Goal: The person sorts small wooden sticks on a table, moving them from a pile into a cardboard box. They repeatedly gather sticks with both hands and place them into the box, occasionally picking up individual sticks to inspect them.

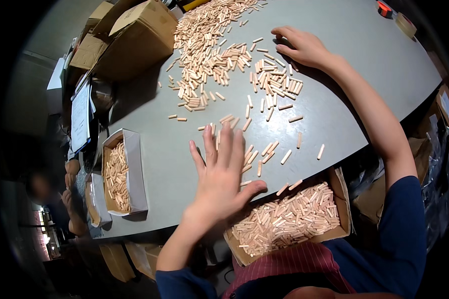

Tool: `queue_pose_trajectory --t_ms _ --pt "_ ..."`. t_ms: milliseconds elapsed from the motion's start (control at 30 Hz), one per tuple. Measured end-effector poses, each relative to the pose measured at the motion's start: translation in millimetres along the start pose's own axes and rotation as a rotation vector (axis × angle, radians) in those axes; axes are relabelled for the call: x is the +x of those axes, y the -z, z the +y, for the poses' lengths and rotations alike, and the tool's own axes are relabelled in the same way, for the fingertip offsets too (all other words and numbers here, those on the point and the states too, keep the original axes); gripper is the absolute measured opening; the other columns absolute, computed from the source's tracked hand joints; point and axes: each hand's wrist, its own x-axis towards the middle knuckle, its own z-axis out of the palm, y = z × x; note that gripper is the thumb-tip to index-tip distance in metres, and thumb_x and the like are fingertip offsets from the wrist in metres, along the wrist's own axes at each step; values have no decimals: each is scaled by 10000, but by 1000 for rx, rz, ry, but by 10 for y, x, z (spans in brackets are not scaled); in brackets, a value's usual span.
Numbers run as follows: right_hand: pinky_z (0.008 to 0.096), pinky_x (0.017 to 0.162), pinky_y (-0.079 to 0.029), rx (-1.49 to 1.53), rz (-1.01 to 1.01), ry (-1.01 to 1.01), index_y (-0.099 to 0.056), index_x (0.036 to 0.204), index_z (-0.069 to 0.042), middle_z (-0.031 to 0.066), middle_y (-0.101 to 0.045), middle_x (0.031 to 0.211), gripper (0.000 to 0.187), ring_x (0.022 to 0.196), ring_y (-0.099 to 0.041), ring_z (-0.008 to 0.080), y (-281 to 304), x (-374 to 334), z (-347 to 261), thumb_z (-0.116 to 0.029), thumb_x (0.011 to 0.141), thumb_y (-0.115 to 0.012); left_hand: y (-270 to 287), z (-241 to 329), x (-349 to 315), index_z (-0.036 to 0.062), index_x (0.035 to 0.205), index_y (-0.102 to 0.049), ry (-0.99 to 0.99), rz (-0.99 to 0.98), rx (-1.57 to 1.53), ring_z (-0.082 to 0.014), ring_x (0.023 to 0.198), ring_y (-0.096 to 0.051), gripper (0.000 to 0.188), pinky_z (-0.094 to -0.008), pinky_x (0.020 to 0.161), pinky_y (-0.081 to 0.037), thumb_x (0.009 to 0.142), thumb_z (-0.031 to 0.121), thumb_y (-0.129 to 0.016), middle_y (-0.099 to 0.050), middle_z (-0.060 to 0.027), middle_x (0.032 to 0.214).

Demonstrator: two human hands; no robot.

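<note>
Many short wooden dowels (214, 65) lie spread over the grey table (169, 164), thickest toward the far edge. My left hand (219, 174) is laid flat with its fingers spread, palm down over several loose dowels near the table's front edge; some are partly hidden beneath the fingers. Farther off to the right, my right hand (302, 47) rests on the table beside a smaller cluster of dowels (277, 79), its fingers a little curled and apart, with nothing visible in them. Below the front edge, a cardboard box (343, 199) full of dowels sits against me.
A white-sided box (137, 172) holding more dowels stands on the table at left. Large brown cartons (142, 42) and a clipboard with papers (80, 117) are at the far left. Tape rolls (405, 25) lie far right. Another person (72, 209) is at the left.
</note>
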Motion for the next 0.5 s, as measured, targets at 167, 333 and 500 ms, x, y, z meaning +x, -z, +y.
queue_pose_trajectory --t_ms 167,333,500 --pt "411 1003 -513 -39 16 62 -557 1384 -89 123 -653 1319 446 1205 -634 307 7 14 25 -333 1015 -604 31 766 199 -32 1569 -358 -248 78 -67 -499 1560 -123 1055 -806 1147 -19 878 742 -549 -255 -245 1673" --pt "420 999 -520 78 66 58 -587 1356 -90 131 -673 1311 453 1186 -653 319 -82 42 170 -355 990 -621 -245 1131 542 -90 1476 -463 -382 191 -15 -381 1518 -313 1006 -659 1246 -133 910 740 -483 -447 -215 1563" --pt "414 938 -531 37 -1 96 -671 1212 -94 102 -675 1231 342 1092 -670 313 -5 30 179 -341 982 -621 -249 896 504 -136 1446 -462 -155 255 -29 -405 1487 -357 1006 -637 1248 -161 900 705 -542 -468 -286 1514"
